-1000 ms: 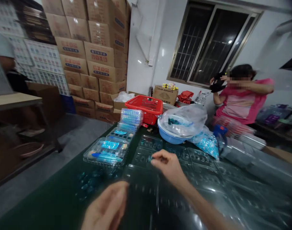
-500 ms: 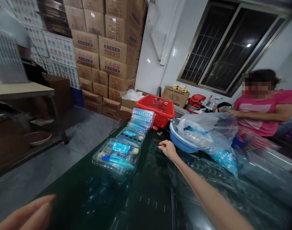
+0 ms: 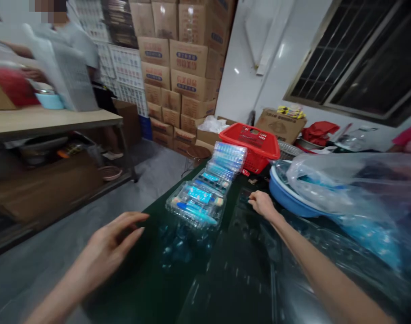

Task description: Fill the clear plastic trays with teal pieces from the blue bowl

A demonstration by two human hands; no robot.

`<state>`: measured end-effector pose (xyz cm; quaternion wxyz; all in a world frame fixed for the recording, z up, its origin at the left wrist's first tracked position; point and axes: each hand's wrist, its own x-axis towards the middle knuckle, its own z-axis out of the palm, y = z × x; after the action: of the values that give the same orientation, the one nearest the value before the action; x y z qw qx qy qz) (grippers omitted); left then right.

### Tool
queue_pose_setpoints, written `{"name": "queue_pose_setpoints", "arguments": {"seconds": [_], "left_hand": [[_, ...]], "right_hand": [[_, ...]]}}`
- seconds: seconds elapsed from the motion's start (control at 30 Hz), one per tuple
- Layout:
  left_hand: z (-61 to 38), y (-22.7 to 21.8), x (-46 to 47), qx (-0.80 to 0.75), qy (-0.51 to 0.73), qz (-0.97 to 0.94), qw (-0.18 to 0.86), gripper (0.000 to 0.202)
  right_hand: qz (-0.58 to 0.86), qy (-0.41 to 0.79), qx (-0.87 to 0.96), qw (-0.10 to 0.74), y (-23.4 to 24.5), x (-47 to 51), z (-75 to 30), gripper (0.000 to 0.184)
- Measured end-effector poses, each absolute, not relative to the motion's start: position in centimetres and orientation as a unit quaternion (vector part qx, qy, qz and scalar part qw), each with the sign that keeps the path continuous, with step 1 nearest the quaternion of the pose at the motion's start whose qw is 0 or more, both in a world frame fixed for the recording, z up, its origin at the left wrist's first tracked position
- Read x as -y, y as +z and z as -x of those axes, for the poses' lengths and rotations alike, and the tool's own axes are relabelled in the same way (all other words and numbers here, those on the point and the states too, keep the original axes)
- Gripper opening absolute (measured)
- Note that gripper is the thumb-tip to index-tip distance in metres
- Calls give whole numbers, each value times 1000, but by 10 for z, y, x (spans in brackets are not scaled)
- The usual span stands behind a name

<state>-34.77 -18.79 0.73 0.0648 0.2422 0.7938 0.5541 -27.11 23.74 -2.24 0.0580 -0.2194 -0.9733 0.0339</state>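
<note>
A storeroom stacked with brown cartons [image 3: 185, 58] fills the upper middle of the frame, a barred window [image 3: 360, 54] sits at the upper right, and a dark green table [image 3: 148, 288] runs across the lower half. The right hand [image 3: 262, 204], in the middle of the frame, reaches out to the far end of a row of clear empty trays [image 3: 246, 234]. Its fingers are curled and the tips drawn together on the tray's rim; whether they pinch a piece cannot be told. The left hand [image 3: 106, 249] hovers at lower left over the table's near edge, palm down, fingers apart and holding nothing. Small blue pieces [image 3: 178, 245] lie loose on the table between the two hands. Just beyond them is a row of filled packs [image 3: 198, 204], which leads to a taller stack [image 3: 230, 157] beside a red basket [image 3: 251, 137]. A blue basin [image 3: 286, 198] under a crumpled plastic bag [image 3: 343, 184] sits just right of the right hand. The trays are thin and nearly invisible against the dark surface, so this work seems to call for a light, exact fingertip touch, set straight down into one pocket without pushing the tray sideways. The free hand looks best placed flat near the loose pieces, clear of the packs. At upper left another person [image 3: 73, 49] stands behind a wooden bench [image 3: 53, 119].
</note>
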Motion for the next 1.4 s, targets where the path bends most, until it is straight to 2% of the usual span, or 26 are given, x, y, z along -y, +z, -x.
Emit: {"name": "queue_pose_setpoints", "arguments": {"seconds": [0.13,0.2,0.27,0.4,0.5,0.53,0.63,0.7,0.87,0.97,1.07,1.3,1.4], "left_hand": [[353,11,167,-836,327,-435,73,41],[355,8,160,-828,276,-483,69,44],[358,4,157,-819,263,-506,68,40],[360,9,162,-823,328,-459,64,26],[340,21,166,-827,449,-333,68,21],[328,24,165,-808,505,-288,98,22],[286,31,152,-678,668,-191,243,20],[258,34,137,-583,724,-160,333,15],[210,38,98,-458,760,-167,429,20],[194,34,83,-420,777,-150,444,17],[183,29,72,-397,786,-146,451,19],[160,39,63,-426,790,-144,417,22],[152,48,65,-441,792,-90,413,17]], "right_hand": [[215,36,974,67,-17,-233,270,14],[214,40,972,93,-12,-229,266,12],[210,49,968,129,-5,-222,260,21],[180,93,958,203,9,-191,238,26],[134,147,950,242,20,-140,213,24],[109,175,946,250,25,-118,203,23],[-25,389,886,249,40,-54,175,23],[-54,449,862,227,47,-24,160,28],[39,524,821,223,51,-11,133,18],[108,635,739,198,48,-20,118,11],[118,731,646,184,48,-25,106,8],[130,754,629,133,47,-35,88,8],[136,753,628,143,43,-37,87,14]]}}
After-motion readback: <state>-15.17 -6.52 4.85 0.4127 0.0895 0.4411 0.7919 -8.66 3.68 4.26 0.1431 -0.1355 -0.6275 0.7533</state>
